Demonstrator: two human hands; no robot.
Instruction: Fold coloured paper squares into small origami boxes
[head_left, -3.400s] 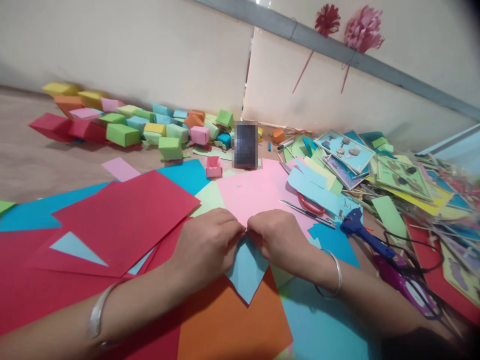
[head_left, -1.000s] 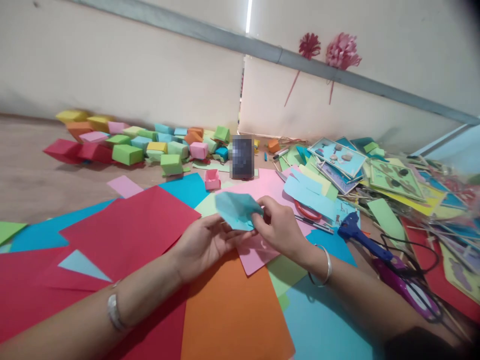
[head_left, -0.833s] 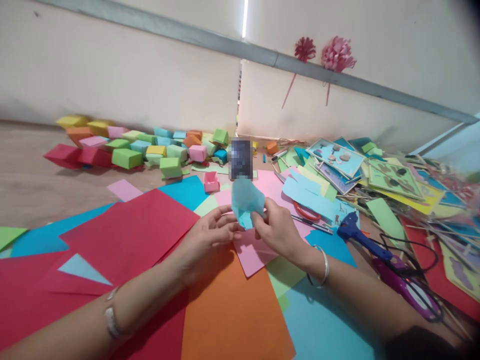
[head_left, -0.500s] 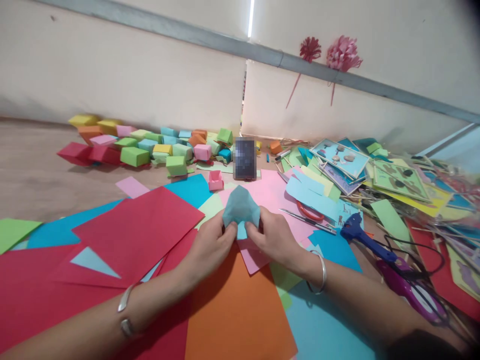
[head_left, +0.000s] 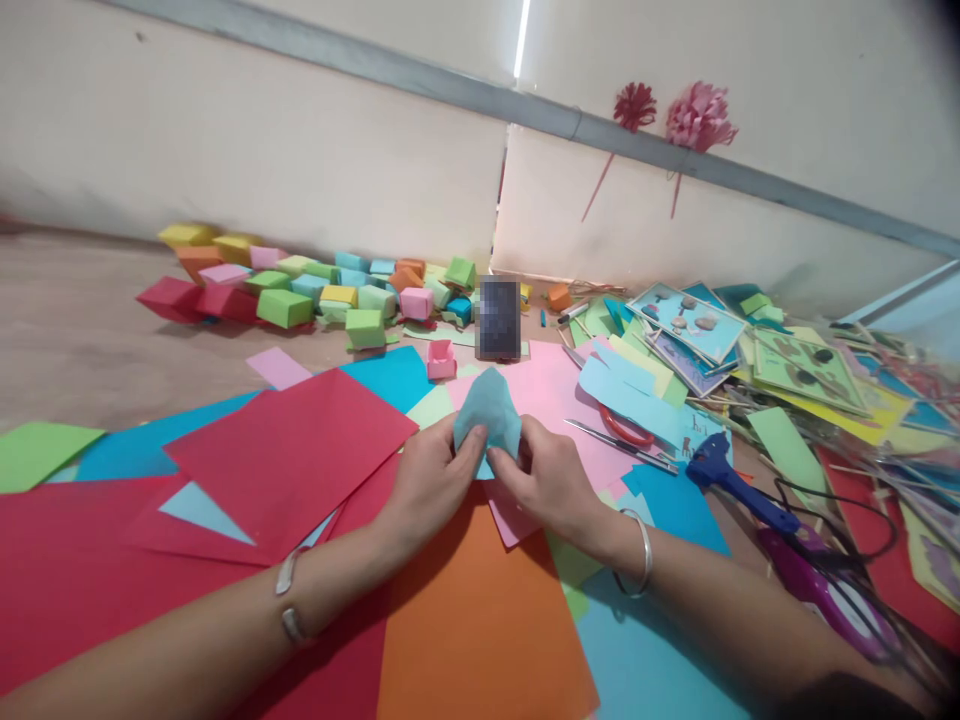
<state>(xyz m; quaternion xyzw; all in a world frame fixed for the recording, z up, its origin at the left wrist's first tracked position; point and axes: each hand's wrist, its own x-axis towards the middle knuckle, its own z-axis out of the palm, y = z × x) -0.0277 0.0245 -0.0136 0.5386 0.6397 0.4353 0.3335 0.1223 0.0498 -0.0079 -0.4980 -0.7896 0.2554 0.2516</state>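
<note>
Between my two hands is a folded piece of light blue paper [head_left: 489,400], coming to a point at its top. My left hand [head_left: 431,475] grips its left side, with the thumb pressed on the near face. The right side is pinched by my right hand [head_left: 551,475], its thumb at the lower edge. The fingers behind the paper are hidden. Under my hands lie an orange sheet [head_left: 484,620] and a pink sheet [head_left: 511,515]. A small open pink paper box [head_left: 441,360] stands just beyond my left hand.
Several folded paper boxes [head_left: 285,308] line the wall at the left back. Red sheets [head_left: 292,450] spread leftward. On the right lie red-handled scissors [head_left: 626,428], a blue and purple glue gun [head_left: 750,500] with a black cord, and piled picture cards [head_left: 686,318]. A dark, pixelated upright object [head_left: 499,318] stands behind.
My left thumb has moved up and inward over the face of the blue paper. Both hands still hold it. The whole view has shifted slightly.
</note>
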